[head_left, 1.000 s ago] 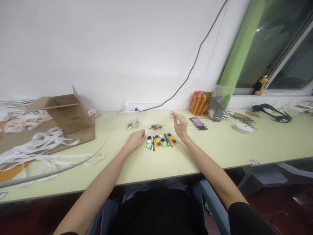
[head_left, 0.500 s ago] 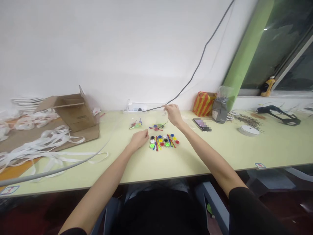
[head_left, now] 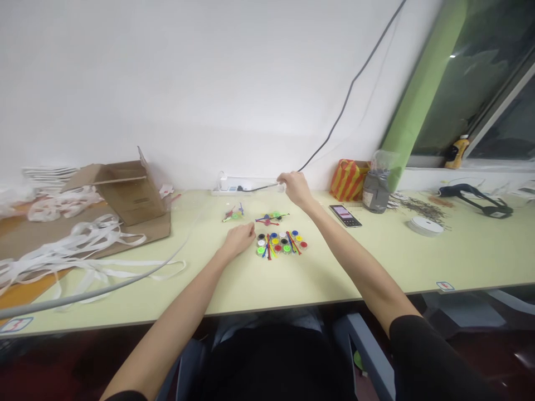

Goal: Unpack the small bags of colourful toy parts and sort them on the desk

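**Reaching across a pale green desk (head_left: 334, 267) past glossy plastic discs (head_left: 281, 244)**

Head view: the right hand (head_left: 296, 188), now farther toward the far edge, has its fingers at a clear plastic scrap (head_left: 281, 187) there; any grip cannot be told. The left hand (head_left: 238, 240) rests relaxed, released, just left of the discs and thin sticks (head_left: 271, 248).

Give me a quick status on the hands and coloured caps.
Left hand low beside round coloured plastic caps. Right hand raised by white power strip. Small coloured plastic stick assemblies between the hands.
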A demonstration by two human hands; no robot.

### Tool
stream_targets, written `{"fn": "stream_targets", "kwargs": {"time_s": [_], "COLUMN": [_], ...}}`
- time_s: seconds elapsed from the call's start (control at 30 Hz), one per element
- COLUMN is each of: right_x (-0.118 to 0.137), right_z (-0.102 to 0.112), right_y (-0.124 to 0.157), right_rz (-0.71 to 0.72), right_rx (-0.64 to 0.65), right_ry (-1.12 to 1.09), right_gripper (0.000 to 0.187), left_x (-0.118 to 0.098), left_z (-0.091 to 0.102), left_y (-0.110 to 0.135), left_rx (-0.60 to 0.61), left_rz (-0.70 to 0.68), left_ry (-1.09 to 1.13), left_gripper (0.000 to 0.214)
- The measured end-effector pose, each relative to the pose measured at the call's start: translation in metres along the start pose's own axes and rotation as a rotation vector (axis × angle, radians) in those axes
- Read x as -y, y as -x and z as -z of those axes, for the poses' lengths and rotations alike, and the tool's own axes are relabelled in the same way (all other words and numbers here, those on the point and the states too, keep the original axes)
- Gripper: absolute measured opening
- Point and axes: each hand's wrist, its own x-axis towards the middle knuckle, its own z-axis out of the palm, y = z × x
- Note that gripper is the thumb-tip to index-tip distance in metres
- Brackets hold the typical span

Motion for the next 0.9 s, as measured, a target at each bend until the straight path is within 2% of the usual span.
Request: {"fn": "stream_targets", "kwargs": {"time_s": [0.5,0.63,0.77,0.83,0.9], "right_x": [-0.006,-0.006,-0.001,0.008,0.024], "right_z": [-0.017,-0.014,0.005,0.019,0.029], "right_y": [0.011,0.01,0.003,0.004,0.012], "right_rz": [0.027,0.034,0.046,0.054,0.053], "right_rx": [0.189,0.139,0.07,-0.037,-0.19], "right_ry": [0.002,0.016,0.006,-0.007,-0.025], "right_gripper": [0.028,0.03,0.035,0.036,0.038], "left_x": [0.0,0.001,0.0,-0.004,-0.01], "left_z": [0.0,0.0,-0.001,-0.001,0.002], "left_y": [0.0,0.0,0.0,0.0,0.0], "left_rx": [-0.003,-0.005,-0.025,-0.084,-0.137], "left_rz": [-0.017,-0.02,-0.024,0.0,0.016], "left_ry": [-0.025,-0.019,0.022,0.126,0.359], "left_gripper": [0.022,0.021,0.021,0.023,0.034]}}
